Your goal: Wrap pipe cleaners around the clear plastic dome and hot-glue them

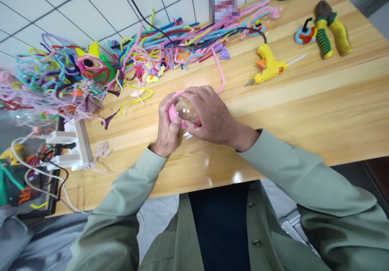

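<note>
Between my two hands is a clear plastic ball (186,109) with pink pipe cleaner (172,113) wound around its rim. My left hand (168,127) curls around its left side, thumb on the near edge. From the right, my right hand (211,113) wraps over the ball with its fingers across the far side, hiding much of it. A loose tail of pink pipe cleaner (221,74) runs from behind my right hand to the heap at the back. Small pale pointed tips (187,135) lie on the table just below the ball.
A yellow glue gun (268,66) lies to the right, its black cord running left. Beyond it are green-yellow pliers (330,32). Colourful pipe cleaners (152,44) line the wall beside a bright eye-patterned mask-like figure (95,66). A white power strip (79,145) sits at left.
</note>
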A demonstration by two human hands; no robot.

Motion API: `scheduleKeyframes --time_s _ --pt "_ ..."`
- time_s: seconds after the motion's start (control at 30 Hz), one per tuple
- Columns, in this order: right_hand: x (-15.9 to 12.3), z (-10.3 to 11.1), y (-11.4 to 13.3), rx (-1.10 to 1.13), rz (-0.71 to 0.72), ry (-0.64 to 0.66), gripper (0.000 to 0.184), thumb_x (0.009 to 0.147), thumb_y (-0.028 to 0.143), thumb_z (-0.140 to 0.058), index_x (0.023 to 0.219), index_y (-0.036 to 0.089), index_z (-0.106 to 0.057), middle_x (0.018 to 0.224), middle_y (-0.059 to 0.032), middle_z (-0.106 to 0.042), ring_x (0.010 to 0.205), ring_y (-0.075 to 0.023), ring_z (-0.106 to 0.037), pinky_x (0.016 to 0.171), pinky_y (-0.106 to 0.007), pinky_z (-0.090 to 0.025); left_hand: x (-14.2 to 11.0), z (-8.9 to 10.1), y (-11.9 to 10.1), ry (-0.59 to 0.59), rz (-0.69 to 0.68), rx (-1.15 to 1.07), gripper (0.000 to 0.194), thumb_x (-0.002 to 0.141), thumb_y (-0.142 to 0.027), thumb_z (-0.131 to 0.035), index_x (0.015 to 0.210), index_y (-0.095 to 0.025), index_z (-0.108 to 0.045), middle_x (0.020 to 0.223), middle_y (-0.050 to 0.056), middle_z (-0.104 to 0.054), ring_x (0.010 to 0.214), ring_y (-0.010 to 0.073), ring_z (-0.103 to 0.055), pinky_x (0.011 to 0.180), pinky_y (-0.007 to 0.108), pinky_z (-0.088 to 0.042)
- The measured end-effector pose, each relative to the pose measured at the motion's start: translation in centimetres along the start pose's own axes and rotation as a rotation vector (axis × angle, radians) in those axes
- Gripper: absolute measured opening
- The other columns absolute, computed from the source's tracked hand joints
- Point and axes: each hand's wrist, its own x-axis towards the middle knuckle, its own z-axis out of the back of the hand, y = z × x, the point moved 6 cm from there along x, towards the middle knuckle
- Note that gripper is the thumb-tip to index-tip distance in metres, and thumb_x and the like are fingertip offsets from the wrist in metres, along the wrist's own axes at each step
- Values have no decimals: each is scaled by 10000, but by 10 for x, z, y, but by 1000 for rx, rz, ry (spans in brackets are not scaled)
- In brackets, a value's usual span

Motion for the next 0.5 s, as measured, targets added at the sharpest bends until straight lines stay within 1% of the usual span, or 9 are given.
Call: scheduleKeyframes --time_s 0.07,0.13,0.2,0.33,0.43,0.5 --pt "0 0 0 16 -7 -1 528 1011 410 -715 1494 235 -593 1557 -207 -667 1410 -449 -607 1240 -730 -466 3 -1 -3 1 6 5 801 1058 -864 -577 1683 -378 -452 1808 113 -466 1761 411 -373 1441 695 -349" --pt "-1 0 0 17 1 -6 539 1006 398 -714 1502 230 -586 1560 -209 -664 1411 -447 -606 1241 -733 -466 3 -2 -4 -5 7 11 805 1041 -872 -598 1662 -372 -483 1799 113 -479 1762 423 -366 1441 705 -345" --pt "-1 -1 0 10 15 -4 548 1005 387 -714 1508 218 -577 1557 -211 -664 1410 -442 -605 1239 -730 -470 1 0 -3 -41 -5 13 769 1071 -852 -557 1665 -371 -479 1787 114 -488 1751 419 -382 1435 708 -353" --pt "-2 -1 1 -14 40 -2 563 1005 375 -714 1517 202 -557 1564 -220 -654 1408 -435 -602 1232 -716 -474 -7 4 1 -149 -51 -9 655 1156 -730 -461 1690 -350 -462 1735 115 -519 1685 386 -466 1420 675 -384" --pt "-4 0 1 -23 56 -5 590 1013 364 -703 1547 187 -527 1573 -229 -643 1417 -433 -602 1235 -705 -467 -10 3 5 -157 -36 -31 665 1153 -727 -480 1677 -318 -472 1729 131 -517 1679 387 -466 1433 650 -365" --pt "-4 0 1 -23 66 -10 603 1020 359 -697 1567 185 -511 1578 -228 -637 1426 -432 -599 1237 -700 -464 -10 2 7 -151 -14 -41 681 1139 -754 -489 1672 -331 -467 1731 127 -515 1688 383 -458 1442 640 -352"
